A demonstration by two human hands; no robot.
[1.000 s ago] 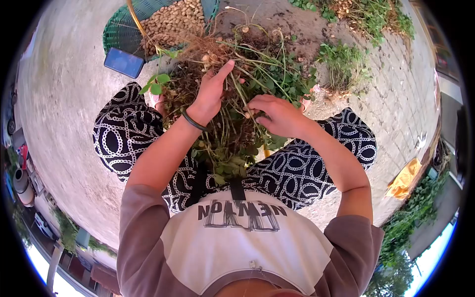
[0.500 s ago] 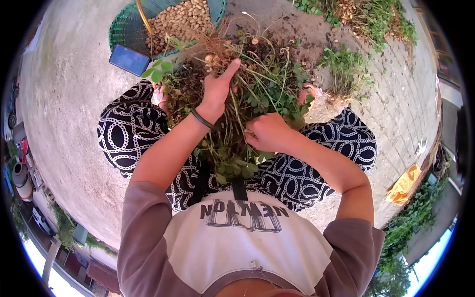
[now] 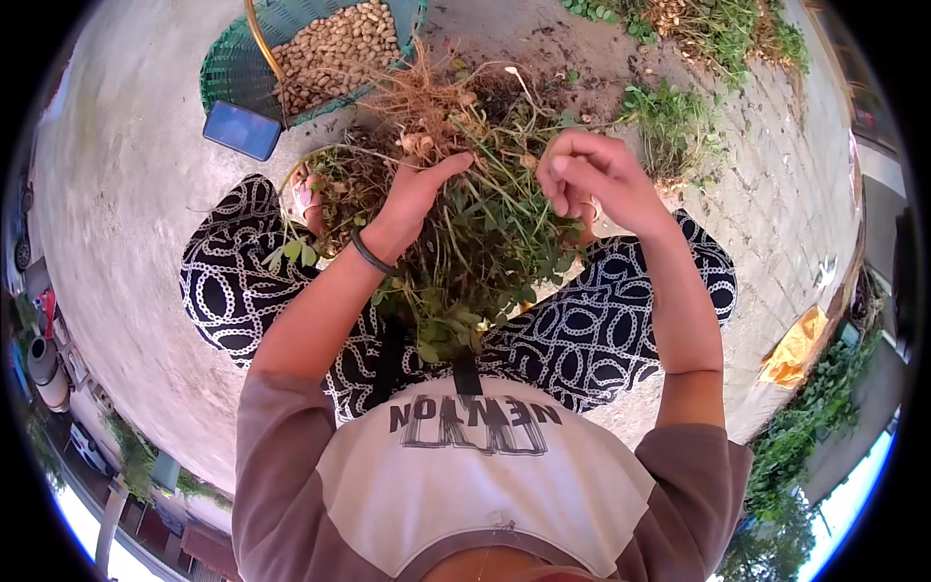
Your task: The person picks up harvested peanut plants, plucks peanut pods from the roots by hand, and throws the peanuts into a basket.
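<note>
A bundle of uprooted peanut plants lies between my knees, its brown roots pointing away from me and leafy tops toward my shirt. Near the root end, my left hand is wrapped round the stems, thumb on top. Some pale pods hang at the roots just beyond that hand. To the right of the bundle, my right hand is raised with its fingers curled and pressed together; what they hold, if anything, is too small to make out.
A green basket with a tan handle holds many peanuts at the upper left. A phone rests by its rim. More plants lie on the paving at the upper right, and a yellow cloth lies at the right.
My right hand has moved up and away from the lower stems to the bundle's right side. My left hand keeps its grip, and the plants have shifted beneath it.
</note>
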